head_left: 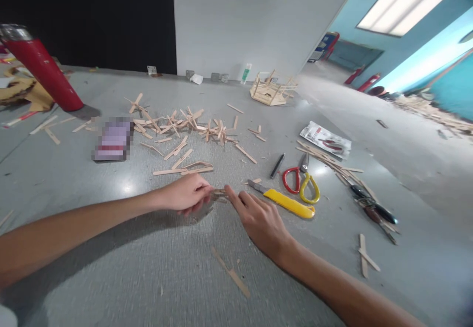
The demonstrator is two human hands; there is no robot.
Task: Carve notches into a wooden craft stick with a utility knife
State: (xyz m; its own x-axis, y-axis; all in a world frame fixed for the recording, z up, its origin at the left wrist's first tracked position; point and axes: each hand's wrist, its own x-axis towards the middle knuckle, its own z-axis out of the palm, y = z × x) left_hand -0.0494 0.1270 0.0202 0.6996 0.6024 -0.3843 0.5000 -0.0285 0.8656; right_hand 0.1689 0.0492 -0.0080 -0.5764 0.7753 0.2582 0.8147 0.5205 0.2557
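A small piece of wooden craft stick (220,192) spans the gap between my hands, a little blurred. My left hand (186,194) pinches its left end, fingers closed. On the right end are the closed fingers of my right hand (258,218), index finger stretched along it and the grip partly hidden. Just right of that hand lies a yellow utility knife (290,202) with its blade toward my fingers. Beyond it are scissors (303,171) with one red and one yellow handle, and a black pen (277,165). A notched, split craft stick (232,273) lies in front of me.
Many craft-stick pieces (185,122) are scattered across the grey table (148,268). A phone-like object (114,139), blurred out, and a red flask (48,70) stand left. A stick-built frame (271,92) sits at the back; a plastic packet (325,139) and pliers (373,206) lie right.
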